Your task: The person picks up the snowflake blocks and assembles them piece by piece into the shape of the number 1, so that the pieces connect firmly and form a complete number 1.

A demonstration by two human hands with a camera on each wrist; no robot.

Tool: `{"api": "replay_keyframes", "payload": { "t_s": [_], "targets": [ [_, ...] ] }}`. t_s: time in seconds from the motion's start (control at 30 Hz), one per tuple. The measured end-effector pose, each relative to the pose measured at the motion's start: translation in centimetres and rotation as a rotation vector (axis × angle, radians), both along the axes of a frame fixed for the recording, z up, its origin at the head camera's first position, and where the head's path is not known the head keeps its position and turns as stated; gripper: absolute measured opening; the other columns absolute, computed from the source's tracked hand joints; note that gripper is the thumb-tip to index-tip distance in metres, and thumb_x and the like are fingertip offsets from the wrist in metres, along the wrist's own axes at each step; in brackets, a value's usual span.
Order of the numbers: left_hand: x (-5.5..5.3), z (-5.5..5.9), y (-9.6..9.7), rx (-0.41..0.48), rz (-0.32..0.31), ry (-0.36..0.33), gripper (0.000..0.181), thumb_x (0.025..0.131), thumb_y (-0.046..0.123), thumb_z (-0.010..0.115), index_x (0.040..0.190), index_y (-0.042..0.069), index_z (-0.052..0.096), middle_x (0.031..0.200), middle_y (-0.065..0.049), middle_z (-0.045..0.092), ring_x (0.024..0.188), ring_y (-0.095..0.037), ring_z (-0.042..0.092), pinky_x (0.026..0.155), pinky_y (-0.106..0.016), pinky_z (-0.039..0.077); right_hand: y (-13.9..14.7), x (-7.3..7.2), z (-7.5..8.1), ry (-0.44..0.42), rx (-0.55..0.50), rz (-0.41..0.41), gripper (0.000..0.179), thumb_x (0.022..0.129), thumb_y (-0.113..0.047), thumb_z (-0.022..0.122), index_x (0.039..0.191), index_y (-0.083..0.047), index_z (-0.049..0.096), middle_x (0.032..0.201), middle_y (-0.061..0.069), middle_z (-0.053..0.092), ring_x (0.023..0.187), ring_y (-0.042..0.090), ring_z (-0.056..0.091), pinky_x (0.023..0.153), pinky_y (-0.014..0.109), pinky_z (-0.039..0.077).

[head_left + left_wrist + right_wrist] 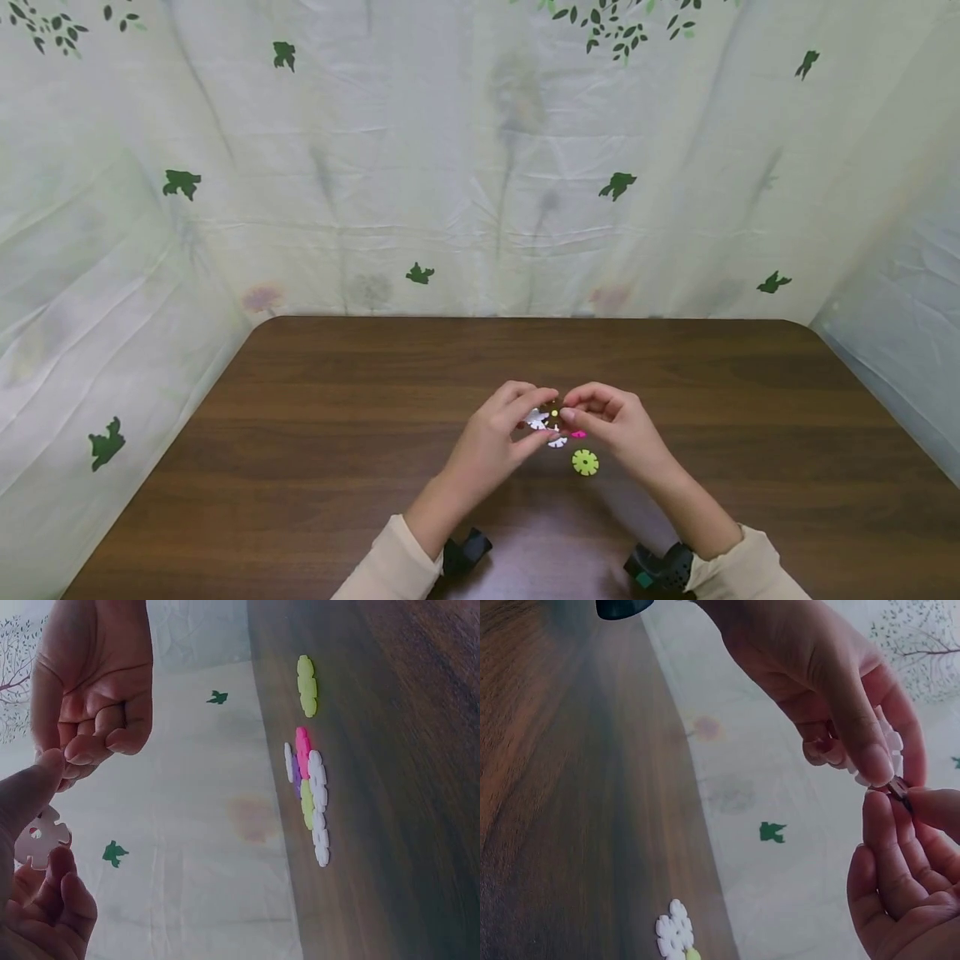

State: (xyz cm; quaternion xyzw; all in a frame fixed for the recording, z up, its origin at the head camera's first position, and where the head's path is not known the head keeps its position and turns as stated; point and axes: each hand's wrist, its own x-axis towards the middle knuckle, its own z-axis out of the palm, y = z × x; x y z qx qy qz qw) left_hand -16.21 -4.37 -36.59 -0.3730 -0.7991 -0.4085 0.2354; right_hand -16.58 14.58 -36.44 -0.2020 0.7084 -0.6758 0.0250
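Two at once: pinching a pale notched disc (41, 844) in the left hand (495, 432) and, apparently, a small dark piece (900, 792) in the right hand (621, 429), up above the wooden table (322, 417). Best to square both up, grip close to the meeting point, and press straight without bending.

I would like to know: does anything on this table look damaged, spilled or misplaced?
Nothing looks spilled or damaged. One yellow-green disc merely lies apart from the clustered discs; its evenly spaced notches look like design, not breakage.
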Motion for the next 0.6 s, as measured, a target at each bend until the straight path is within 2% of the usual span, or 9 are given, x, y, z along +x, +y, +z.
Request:
{"api": "replay_keyframes", "payload": {
  "t_s": [0.13, 0.27, 0.47, 0.6],
  "targets": [
    [0.0, 0.0, -0.1, -0.008, 0.014, 0.007, 0.035, 0.074, 0.008, 0.074, 0.107, 0.006, 0.061, 0.095, -0.001, 0.055, 0.08, -0.009, 0.054, 0.069, -0.014, 0.046, 0.2, 0.0, 0.0, 0.031, 0.021, 0.009, 0.017, 0.084, -0.004, 0.062, 0.096, 0.007, 0.057, 0.086, 0.013, 0.063, 0.074, 0.02, 0.064, 0.067, 0.036, 0.052],
    [-0.1, 0.0, -0.3, 0.002, 0.027, 0.002, 0.035, 0.075, 0.008, 0.073, 0.108, 0.005, 0.061, 0.095, -0.002, 0.057, 0.079, -0.008, 0.054, 0.067, -0.016, 0.047, 0.8, -0.4, -0.1, 0.092, 0.103, -0.042, 0.019, 0.084, -0.005, 0.063, 0.1, 0.005, 0.059, 0.09, 0.015, 0.062, 0.075, 0.02, 0.062, 0.066, 0.03, 0.051],
    [-0.3, 0.1, -0.7, 0.011, 0.056, 0.013, 0.037, 0.075, 0.01, 0.074, 0.109, 0.006, 0.061, 0.094, -0.001, 0.056, 0.076, -0.01, 0.053, 0.067, -0.013, 0.045, 2.3, -2.1, -2.1, 0.094, 0.175, -0.095, 0.025, 0.082, -0.011, 0.065, 0.103, 0.002, 0.06, 0.099, 0.021, 0.06, 0.084, 0.033, 0.06, 0.07, 0.037, 0.05],
    [-0.5, 0.1, -0.9, 0.011, 0.072, 0.02, 0.038, 0.075, 0.011, 0.074, 0.11, 0.007, 0.06, 0.094, -0.001, 0.056, 0.074, -0.009, 0.052, 0.065, -0.016, 0.046, 3.1, -3.0, -3.5, 0.065, 0.24, -0.1, 0.033, 0.081, -0.013, 0.067, 0.106, 0.006, 0.058, 0.101, 0.023, 0.059, 0.086, 0.027, 0.06, 0.071, 0.03, 0.05]
  ]
}}
